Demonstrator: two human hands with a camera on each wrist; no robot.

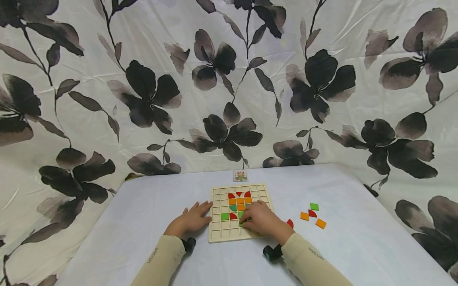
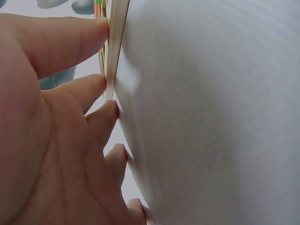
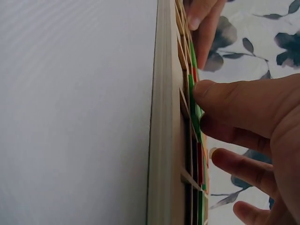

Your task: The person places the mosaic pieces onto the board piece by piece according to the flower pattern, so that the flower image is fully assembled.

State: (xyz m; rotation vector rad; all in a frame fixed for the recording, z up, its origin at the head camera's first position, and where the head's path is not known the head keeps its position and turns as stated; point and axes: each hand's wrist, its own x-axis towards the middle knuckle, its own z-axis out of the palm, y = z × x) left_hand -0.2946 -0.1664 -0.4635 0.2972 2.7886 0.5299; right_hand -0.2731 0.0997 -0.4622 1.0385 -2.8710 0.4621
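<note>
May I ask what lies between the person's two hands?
The head view shows part of the wooden board between the left hand and right hand, with a green square and a red piece in its grid.

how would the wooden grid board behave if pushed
The grid board looks stiff, its edge straight in both wrist views. Lying flat on the white table, it would probably slide rather than tip. Placed tiles sit in its cells, so would likely ride along.
</note>
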